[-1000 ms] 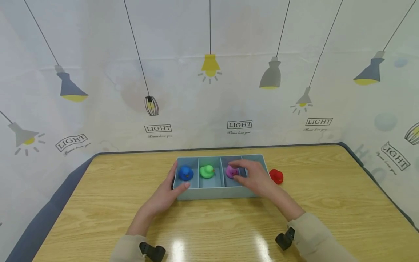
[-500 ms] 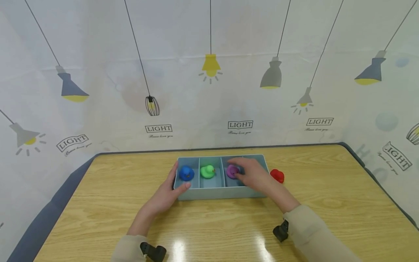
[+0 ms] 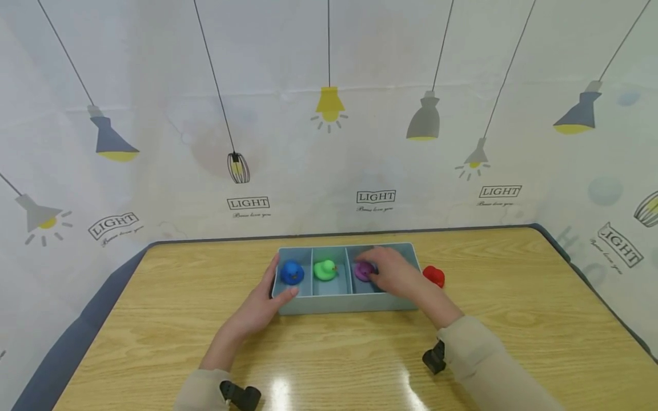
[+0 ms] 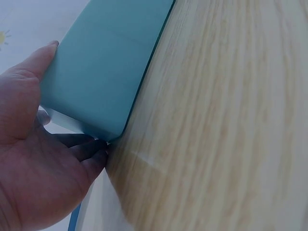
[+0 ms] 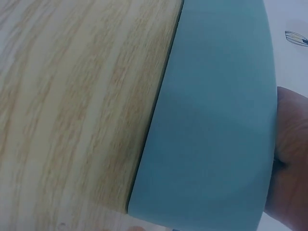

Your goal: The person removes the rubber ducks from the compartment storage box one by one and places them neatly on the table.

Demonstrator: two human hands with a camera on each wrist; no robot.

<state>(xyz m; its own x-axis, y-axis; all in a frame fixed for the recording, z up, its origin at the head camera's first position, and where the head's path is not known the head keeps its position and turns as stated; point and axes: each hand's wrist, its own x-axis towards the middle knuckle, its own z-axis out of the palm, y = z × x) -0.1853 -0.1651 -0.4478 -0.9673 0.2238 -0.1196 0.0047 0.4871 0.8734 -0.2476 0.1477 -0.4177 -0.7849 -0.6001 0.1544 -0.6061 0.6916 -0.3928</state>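
Observation:
A pale blue divided box (image 3: 334,304) rests on the table. At its left end my left hand (image 3: 259,305) holds it, thumb over the front rim; the left wrist view shows the fingers (image 4: 89,149) bent at the lower corner. My right hand (image 3: 398,277) reaches into the third compartment from the left, thumb and fingers around a purple toy duck (image 3: 363,271). In the right wrist view the box wall (image 5: 211,110) hides the fingers. A blue toy duck (image 3: 292,273) sits in the first compartment, a green toy duck (image 3: 325,270) in the second.
Just right of the box a red toy (image 3: 434,277) lies on the wooden table (image 3: 329,354). A pale printed sheet (image 3: 298,142) with lamp drawings stands behind the table's back edge. My right hand partly covers the rightmost compartment.
The purple duck has turned, so its face no longer points to the front. My right wrist and forearm have moved a little left and forward. The left hand stays put.

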